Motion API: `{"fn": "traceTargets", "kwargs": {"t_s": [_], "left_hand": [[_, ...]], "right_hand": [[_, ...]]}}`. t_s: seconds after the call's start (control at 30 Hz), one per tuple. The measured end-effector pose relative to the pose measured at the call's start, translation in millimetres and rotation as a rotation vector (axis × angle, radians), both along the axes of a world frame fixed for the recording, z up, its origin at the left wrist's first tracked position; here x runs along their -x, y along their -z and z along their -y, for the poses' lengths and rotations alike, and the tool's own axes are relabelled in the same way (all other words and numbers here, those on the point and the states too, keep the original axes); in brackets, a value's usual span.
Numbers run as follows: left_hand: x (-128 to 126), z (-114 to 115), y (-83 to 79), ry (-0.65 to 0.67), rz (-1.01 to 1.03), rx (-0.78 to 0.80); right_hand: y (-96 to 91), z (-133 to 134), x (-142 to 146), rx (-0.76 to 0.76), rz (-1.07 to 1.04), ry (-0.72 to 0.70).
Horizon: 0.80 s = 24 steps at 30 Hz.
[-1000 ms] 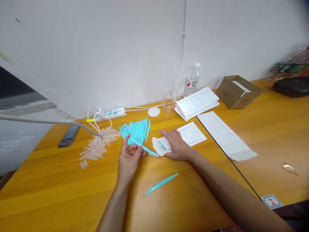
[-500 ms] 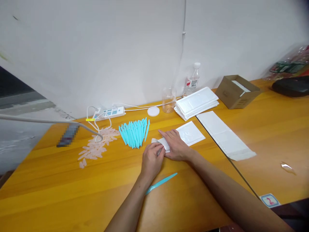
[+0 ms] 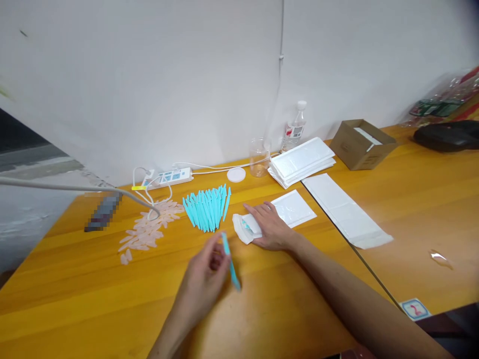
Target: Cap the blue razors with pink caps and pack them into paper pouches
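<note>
My left hand (image 3: 204,284) is closed in a pinch on one turquoise plastic stick (image 3: 231,263), lifted just above the wooden table (image 3: 93,299). My right hand (image 3: 270,227) lies flat, fingers stretched, on a small white pouch (image 3: 244,228) whose open mouth shows turquoise inside. A fan-shaped pile of several more turquoise sticks (image 3: 207,206) lies beyond the pouch, to its left.
Pale pink caps (image 3: 145,230) are strewn left of the sticks. Behind stand a power strip (image 3: 168,176), a white lid (image 3: 236,174), a clear cup (image 3: 259,157), a water bottle (image 3: 294,128), stacked white pouches (image 3: 301,160), flat white sheets (image 3: 344,209) and a cardboard box (image 3: 362,143).
My left hand went from the pouch mouth down to the stick lying near the front, picked it up, and now holds it lifted. My right hand stayed on the pouch.
</note>
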<state>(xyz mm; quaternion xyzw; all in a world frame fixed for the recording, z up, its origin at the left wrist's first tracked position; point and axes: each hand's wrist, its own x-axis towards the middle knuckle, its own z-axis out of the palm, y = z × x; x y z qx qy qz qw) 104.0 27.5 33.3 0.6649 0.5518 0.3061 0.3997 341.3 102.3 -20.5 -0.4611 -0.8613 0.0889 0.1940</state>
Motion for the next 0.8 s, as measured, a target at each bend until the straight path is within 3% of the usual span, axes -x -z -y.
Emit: {"fn": "traceTargets", "kwargs": {"t_s": [0.07, 0.13, 0.23, 0.3, 0.4, 0.57, 0.7, 0.8], "left_hand": [[7.1, -14.4, -2.1, -0.262, 0.271, -0.020], [5.1, -26.8, 2.6, -0.438, 0.452, -0.044], [-13.6, -37.2, 19.5, -0.516, 0.569, -0.023], [-31.1, -38.3, 32.1, -0.479, 0.526, 0.007], [-55.3, -36.1, 44.8, -0.295, 0.237, 0.027], [-79.2, -37.5, 42.1, -0.145, -0.076, -0.039], [-74.7, -31.1, 31.3, -0.089, -0.170, -0.108], [-57.5, -18.1, 30.5, -0.217, -0.201, -0.067]], "right_hand": [[0.7, -0.1, 0.2, -0.005, -0.012, 0.002], [1.6, -0.1, 0.5, -0.013, -0.032, 0.004], [2.5, 0.1, 0.6, -0.030, -0.065, 0.007], [2.7, 0.4, 0.5, -0.041, -0.080, 0.010], [2.8, 0.7, 0.9, -0.058, -0.095, 0.016], [0.6, 2.3, 4.0, -0.066, -0.071, -0.014], [-5.0, 5.2, 3.0, -0.032, -0.045, -0.036], [-6.4, 4.8, -0.3, -0.004, -0.025, -0.010]]}}
